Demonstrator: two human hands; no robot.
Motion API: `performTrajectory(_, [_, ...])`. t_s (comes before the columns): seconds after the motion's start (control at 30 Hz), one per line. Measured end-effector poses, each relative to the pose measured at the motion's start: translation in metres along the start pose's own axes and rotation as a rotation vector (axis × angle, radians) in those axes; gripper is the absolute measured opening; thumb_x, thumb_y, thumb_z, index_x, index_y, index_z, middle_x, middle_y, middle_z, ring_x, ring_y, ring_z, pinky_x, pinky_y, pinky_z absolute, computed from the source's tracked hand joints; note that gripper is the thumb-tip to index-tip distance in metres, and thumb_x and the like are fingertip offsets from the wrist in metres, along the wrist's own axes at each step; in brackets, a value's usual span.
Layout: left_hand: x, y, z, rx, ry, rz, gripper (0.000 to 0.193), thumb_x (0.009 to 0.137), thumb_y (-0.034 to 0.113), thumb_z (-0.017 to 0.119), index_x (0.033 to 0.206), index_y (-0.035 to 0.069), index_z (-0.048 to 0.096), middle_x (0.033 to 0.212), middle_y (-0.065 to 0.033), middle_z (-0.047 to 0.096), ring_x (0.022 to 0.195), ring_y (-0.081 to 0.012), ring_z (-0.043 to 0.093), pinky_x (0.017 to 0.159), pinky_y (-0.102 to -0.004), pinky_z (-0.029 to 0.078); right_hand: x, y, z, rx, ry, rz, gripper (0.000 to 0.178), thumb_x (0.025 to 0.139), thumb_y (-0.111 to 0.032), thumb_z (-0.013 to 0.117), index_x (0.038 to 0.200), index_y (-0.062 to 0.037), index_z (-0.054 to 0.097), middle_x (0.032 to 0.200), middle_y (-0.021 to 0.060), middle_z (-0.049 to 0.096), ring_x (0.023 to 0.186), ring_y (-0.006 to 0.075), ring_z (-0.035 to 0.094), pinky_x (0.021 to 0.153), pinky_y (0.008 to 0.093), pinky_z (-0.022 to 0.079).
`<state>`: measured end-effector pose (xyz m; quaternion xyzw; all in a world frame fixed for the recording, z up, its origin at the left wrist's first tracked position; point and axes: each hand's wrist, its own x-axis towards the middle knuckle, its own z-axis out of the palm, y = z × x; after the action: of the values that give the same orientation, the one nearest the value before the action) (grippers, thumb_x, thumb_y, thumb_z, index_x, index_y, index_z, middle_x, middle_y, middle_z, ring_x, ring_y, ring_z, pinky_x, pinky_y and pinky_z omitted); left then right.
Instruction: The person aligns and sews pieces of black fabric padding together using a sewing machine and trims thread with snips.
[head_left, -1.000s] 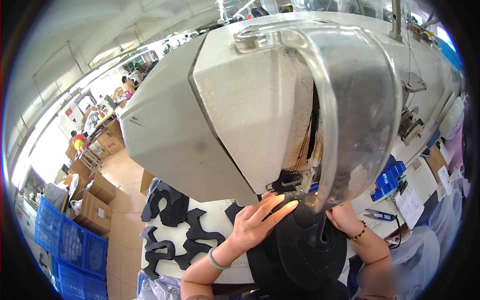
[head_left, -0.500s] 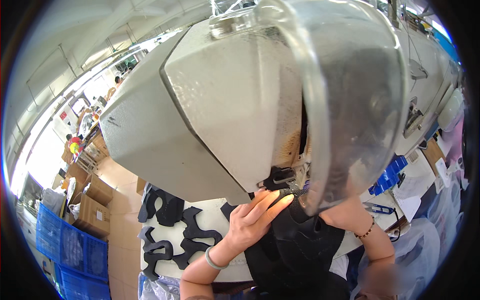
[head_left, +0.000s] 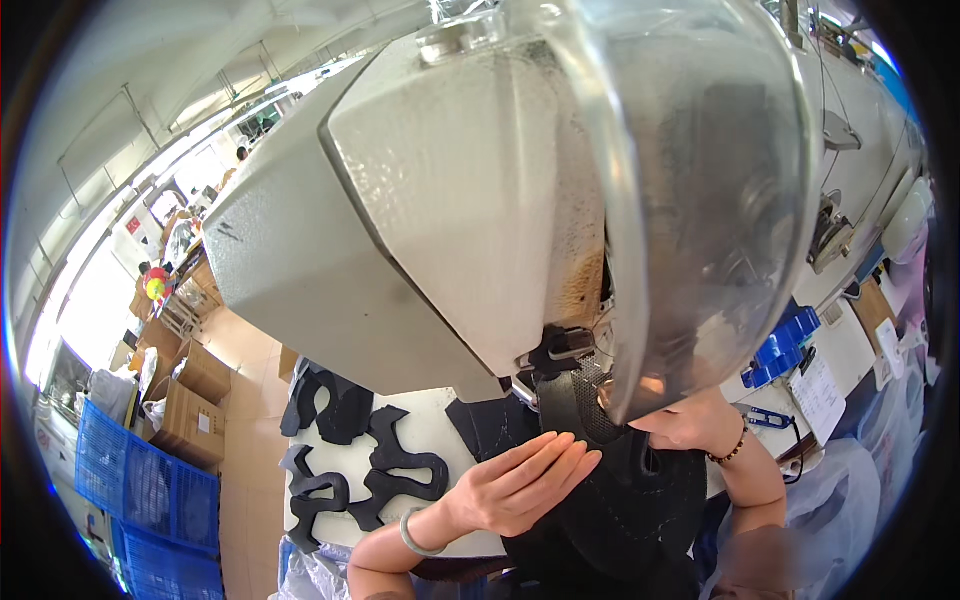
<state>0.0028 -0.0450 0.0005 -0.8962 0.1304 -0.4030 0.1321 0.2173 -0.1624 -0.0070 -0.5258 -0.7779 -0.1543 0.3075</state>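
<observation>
A grey sewing machine head [head_left: 450, 200] fills the upper middle, with a clear curved guard [head_left: 625, 230] on its right side. Beneath its presser foot [head_left: 565, 345] lies black mesh fabric [head_left: 575, 400], part of a larger black shoe-upper-like piece [head_left: 600, 500] that hangs toward me over the table edge. My left hand [head_left: 525, 485] hovers just over this piece, fingers stretched out and holding nothing. At the right edge of the mesh, my right hand [head_left: 690, 420] pinches the fabric; its fingertips are partly blurred behind the guard.
Several cut black pieces [head_left: 405, 465] lie on the white table [head_left: 470, 540] at the left. To the right are a blue plastic holder [head_left: 785, 345], a blue-handled tool [head_left: 768, 418] and a written sheet [head_left: 818, 395]. Blue crates [head_left: 150, 490] and cardboard boxes [head_left: 190, 420] stand on the floor.
My left hand has lifted off the fabric by the presser foot and drawn back toward me. My right hand stays at the piece, which now shows more of its mesh.
</observation>
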Motion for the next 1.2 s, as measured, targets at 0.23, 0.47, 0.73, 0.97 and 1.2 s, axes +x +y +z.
performTrajectory(0.23, [-0.004, -0.004, 0.012, -0.031, 0.092, -0.040, 0.021, 0.070, 0.003, 0.068, 0.090, 0.008, 0.073, 0.089, -0.0012, 0.065, 0.082, -0.0139, 0.065, 0.078, -0.0262, 0.057, -0.009, 0.008, 0.012, -0.016, 0.078, -0.004, 0.038, 0.060, -0.005, 0.064, 0.096, -0.0147, 0.070, 0.103, 0.0035, 0.065, 0.095, 0.0273, 0.062, 0.088, 0.0415, 0.046])
performTrajectory(0.47, [-0.001, -0.015, 0.012, -0.028, 0.075, -0.040, 0.026, 0.068, 0.000, 0.065, 0.091, 0.008, 0.072, 0.088, -0.0015, 0.065, 0.082, -0.0149, 0.065, 0.078, -0.0270, 0.057, -0.004, 0.012, 0.021, 0.109, 0.171, 0.169, 0.014, 0.078, -0.017, 0.067, 0.091, -0.0135, 0.064, 0.085, 0.0052, 0.066, 0.078, 0.0266, 0.064, 0.072, 0.0368, 0.051])
performTrajectory(0.73, [0.001, -0.026, 0.021, 0.008, 0.106, -0.082, 0.017, 0.065, 0.000, 0.073, 0.080, 0.007, 0.069, 0.089, 0.0015, 0.063, 0.085, -0.0148, 0.064, 0.077, -0.0239, 0.057, -0.038, 0.049, 0.050, 0.329, 0.087, 0.288, 0.018, 0.079, -0.017, 0.066, 0.095, -0.0104, 0.064, 0.092, 0.0082, 0.066, 0.085, 0.0245, 0.064, 0.078, 0.0352, 0.051])
performTrajectory(0.97, [-0.026, -0.039, 0.032, -0.199, 0.049, -0.211, 0.027, 0.067, 0.007, 0.068, 0.093, 0.005, 0.071, 0.099, -0.0065, 0.064, 0.090, -0.0237, 0.063, 0.084, -0.0344, 0.052, -0.030, 0.040, 0.049, 0.444, 0.163, 0.434, 0.016, 0.075, -0.007, 0.058, 0.089, -0.0022, 0.064, 0.088, 0.0130, 0.066, 0.080, 0.0269, 0.064, 0.071, 0.0367, 0.052])
performTrajectory(1.2, [-0.030, -0.045, 0.024, -0.445, 0.038, -0.441, 0.057, 0.051, -0.004, 0.052, 0.102, 0.013, 0.071, 0.104, -0.0045, 0.064, 0.093, -0.0220, 0.062, 0.084, -0.0355, 0.051, -0.047, 0.058, 0.066, 0.282, 0.163, 0.253, 0.019, 0.078, -0.009, 0.056, 0.094, 0.0001, 0.062, 0.086, 0.0113, 0.067, 0.076, 0.0222, 0.065, 0.067, 0.0310, 0.052])
